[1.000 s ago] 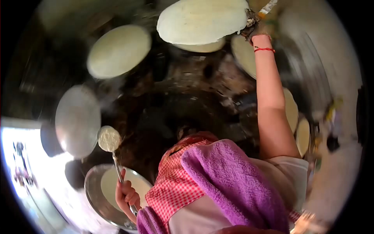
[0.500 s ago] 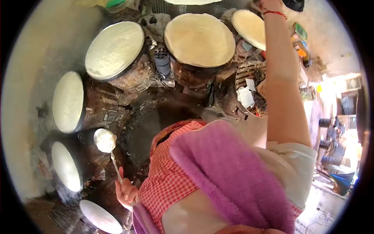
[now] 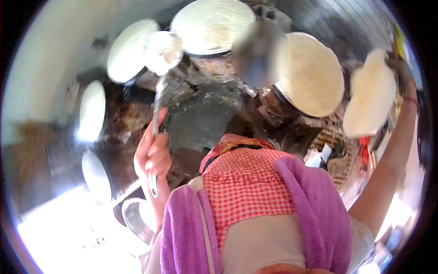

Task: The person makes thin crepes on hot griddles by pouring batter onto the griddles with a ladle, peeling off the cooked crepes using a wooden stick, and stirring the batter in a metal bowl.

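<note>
The left hand (image 3: 153, 155) grips a ladle (image 3: 159, 93), upper left; the right hand (image 3: 402, 73) holds a pale flatbread (image 3: 372, 96), upper right.

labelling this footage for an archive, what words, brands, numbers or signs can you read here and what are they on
Red checked apron: dark lettering, perhaps including "MAT"; the rest is too blurred to read.
White scraps in the woven basket: no readable text.
Ladle in the left hand: no text visible.
No numbers or signs can be read.
</note>
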